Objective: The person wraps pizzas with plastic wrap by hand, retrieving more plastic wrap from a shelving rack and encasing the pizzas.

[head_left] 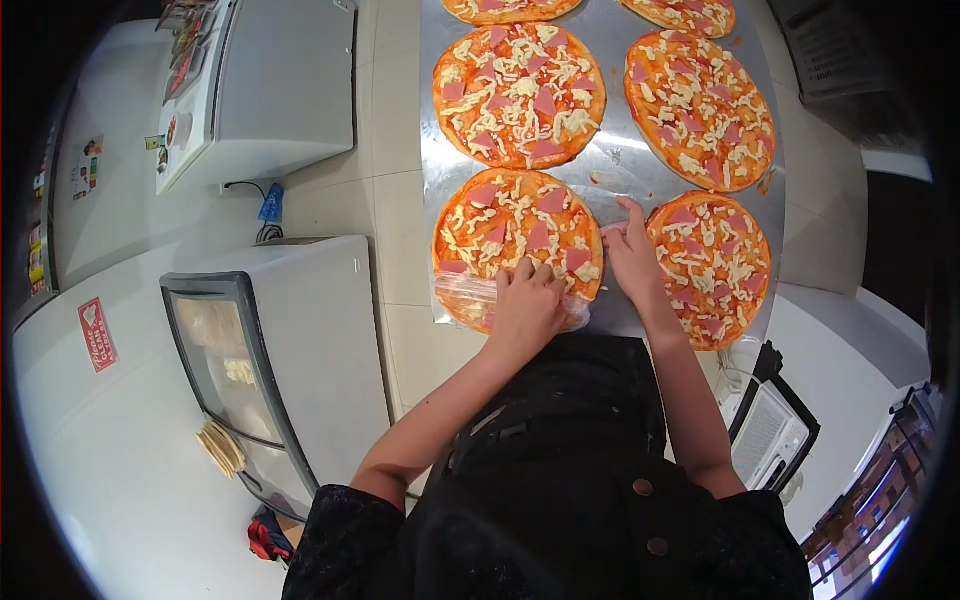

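My left hand (530, 308) is closed on a clear plastic bag (466, 290), which lies over the near edge of the closest left pizza (470, 225). Pink contents show faintly through the film. Between the two nearest pizzas, my right hand (634, 255) pinches what looks like a small pink ham slice (611, 230), mostly hidden by the fingers. Ham pieces and strips of pale cheese top the left pizza over red sauce. The near right pizza (712, 275), topped the same way, lies beside my right wrist.
More topped pizzas, including one at the left (518, 95) and one at the right (700, 110), lie farther up the metal table (610, 155). A glass-front chiller (315, 330) and a white chest freezer (285, 80) stand left. A dark crate (825, 45) sits at the far right.
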### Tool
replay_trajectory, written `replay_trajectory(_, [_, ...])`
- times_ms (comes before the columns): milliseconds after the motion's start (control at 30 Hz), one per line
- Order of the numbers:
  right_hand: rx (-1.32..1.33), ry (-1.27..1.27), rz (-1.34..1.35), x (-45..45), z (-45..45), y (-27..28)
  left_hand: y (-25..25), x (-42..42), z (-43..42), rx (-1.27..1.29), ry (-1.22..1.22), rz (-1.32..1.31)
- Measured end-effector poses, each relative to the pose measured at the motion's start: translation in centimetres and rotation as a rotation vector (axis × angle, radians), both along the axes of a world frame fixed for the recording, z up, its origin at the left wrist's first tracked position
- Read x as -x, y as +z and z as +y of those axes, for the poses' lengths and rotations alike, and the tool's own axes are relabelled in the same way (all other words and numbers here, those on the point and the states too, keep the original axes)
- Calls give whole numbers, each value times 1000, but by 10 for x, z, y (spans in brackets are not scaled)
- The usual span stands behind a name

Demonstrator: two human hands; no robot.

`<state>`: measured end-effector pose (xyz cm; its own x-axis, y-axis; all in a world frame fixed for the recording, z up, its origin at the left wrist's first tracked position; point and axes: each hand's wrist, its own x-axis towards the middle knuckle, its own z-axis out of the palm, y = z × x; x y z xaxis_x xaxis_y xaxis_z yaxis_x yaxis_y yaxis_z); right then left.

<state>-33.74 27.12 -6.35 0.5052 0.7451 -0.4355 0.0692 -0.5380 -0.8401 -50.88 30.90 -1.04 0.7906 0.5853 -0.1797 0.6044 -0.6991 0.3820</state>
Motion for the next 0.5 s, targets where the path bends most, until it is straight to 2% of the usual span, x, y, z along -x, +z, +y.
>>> replay_trajectory(67, [-10, -12, 32, -1, -1, -4, 0, 0, -1, 15, -8, 34])
replay_trajectory(233, [-78, -79, 399, -6, 1, 2, 6, 5, 2, 76, -15, 47])
replay_trajectory(267, [-80, -78, 399, -7, 0, 3, 11, 7, 3, 124, -24, 85])
replay_trajectory(333, [-83, 0, 552, -9, 0, 8, 20, 10, 5, 171, -34, 124])
replay_trajectory(500, [-113, 95, 659, 2, 7, 22, 37, 18, 3, 135, -24, 14])
